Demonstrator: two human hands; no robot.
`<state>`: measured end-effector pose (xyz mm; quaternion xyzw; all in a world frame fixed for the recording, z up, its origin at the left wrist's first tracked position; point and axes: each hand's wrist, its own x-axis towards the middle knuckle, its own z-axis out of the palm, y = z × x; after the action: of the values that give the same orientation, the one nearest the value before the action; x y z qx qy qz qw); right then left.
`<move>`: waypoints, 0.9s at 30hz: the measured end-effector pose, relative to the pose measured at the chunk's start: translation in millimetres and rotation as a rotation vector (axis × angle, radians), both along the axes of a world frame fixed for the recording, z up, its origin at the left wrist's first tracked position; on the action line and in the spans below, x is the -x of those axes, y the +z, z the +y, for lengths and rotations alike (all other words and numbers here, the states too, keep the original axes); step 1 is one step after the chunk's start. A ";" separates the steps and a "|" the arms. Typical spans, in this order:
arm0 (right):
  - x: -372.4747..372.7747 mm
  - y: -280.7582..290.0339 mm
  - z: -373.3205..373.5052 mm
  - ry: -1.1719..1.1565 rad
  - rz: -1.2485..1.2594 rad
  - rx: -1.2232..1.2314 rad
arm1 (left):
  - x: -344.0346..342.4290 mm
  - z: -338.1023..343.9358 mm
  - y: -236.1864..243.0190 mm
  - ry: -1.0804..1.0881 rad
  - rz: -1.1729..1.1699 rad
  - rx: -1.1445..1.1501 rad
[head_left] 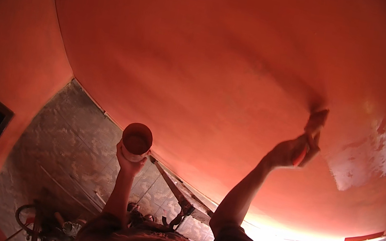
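Two hands: the left hand [127,163] wraps one cylindrical cup [136,142], the right hand [290,152] grips one paintbrush [316,121]. Two smooth orange-red walls [202,65] meet at left; one glossy, pale patch [365,156] lies right. The cup's round mouth shows; the paintbrush, right, points far, long axis leaning slightly right, bristles at the wall.
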<state>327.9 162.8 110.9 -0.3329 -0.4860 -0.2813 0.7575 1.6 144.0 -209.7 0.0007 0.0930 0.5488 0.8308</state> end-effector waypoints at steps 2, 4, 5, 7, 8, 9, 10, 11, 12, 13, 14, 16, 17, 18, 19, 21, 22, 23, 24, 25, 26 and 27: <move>10.3 -12.5 31.1 -0.200 -0.037 0.064 | -1.7 -1.7 -10.0 -0.017 -0.031 -0.013; 61.0 9.3 66.5 -0.240 -0.204 0.119 | -4.4 -2.9 -9.9 -0.012 -0.043 0.004; 79.2 10.0 81.8 -0.352 -0.263 0.262 | -5.7 -3.0 -7.1 -0.022 -0.035 0.014; 121.4 22.0 118.2 -0.322 -0.318 0.382 | -4.6 -3.1 -1.5 -0.033 -0.001 0.023; 138.0 26.0 151.0 -0.301 -0.366 0.292 | -4.4 -3.4 -1.0 -0.030 -0.001 0.005; 164.3 32.2 166.8 -0.206 -0.370 0.370 | -0.5 -3.9 -2.7 -0.027 -0.009 0.002; 186.7 41.5 177.6 -0.114 -0.375 0.444 | 2.1 -4.0 -3.0 -0.028 -0.021 -0.005; 201.0 44.0 195.9 -0.013 -0.441 0.469 | 5.5 -3.2 -2.7 -0.032 -0.030 -0.013; 207.7 47.6 204.0 0.086 -0.511 0.496 | 7.2 -3.2 -2.3 -0.032 -0.043 -0.025; 202.8 45.7 201.9 0.071 -0.513 0.560 | 8.9 -3.0 -1.8 -0.035 -0.055 -0.037; 203.1 43.2 196.3 0.072 -0.518 0.623 | 14.0 -4.4 -1.1 -0.022 -0.065 -0.047; 182.4 36.4 183.5 0.058 -0.432 0.576 | 17.2 -4.4 6.6 -0.018 -0.051 -0.072; 149.5 28.7 173.5 0.046 -0.344 0.468 | 19.9 -6.1 9.7 -0.017 -0.049 -0.083; 114.5 24.3 159.0 0.026 -0.259 0.364 | 22.7 -8.8 9.9 -0.025 -0.025 -0.073; 88.4 23.3 128.1 0.004 -0.182 0.278 | 23.5 -9.3 10.3 -0.026 -0.006 -0.065; 10.4 -0.3 71.8 -0.003 -0.063 0.061 | 17.9 -7.5 10.5 -0.032 0.031 -0.020; -26.0 -9.3 40.9 -0.022 0.017 -0.043 | 18.5 -10.5 10.4 -0.028 0.058 0.027; -42.7 -15.6 11.9 -0.128 0.023 -0.066 | 17.4 -12.2 8.3 -0.029 0.067 0.057; -58.7 -21.6 -16.1 -0.233 0.036 -0.091 | 16.9 -13.8 6.5 -0.027 0.076 0.085; -74.3 -27.3 -42.9 -0.334 0.056 -0.116 | 17.2 -15.8 3.8 -0.027 0.073 0.096; -70.3 -25.8 -53.5 -0.303 0.090 -0.097 | 13.4 -14.9 3.5 -0.037 0.064 0.102; -71.5 -27.9 -49.5 -0.237 0.081 -0.105 | 10.1 -14.2 3.2 -0.044 0.054 0.111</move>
<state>399.4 113.2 83.0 -0.3590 -0.3969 -0.3803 0.7543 -8.5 129.8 -206.5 -0.0283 0.1456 0.5244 0.8385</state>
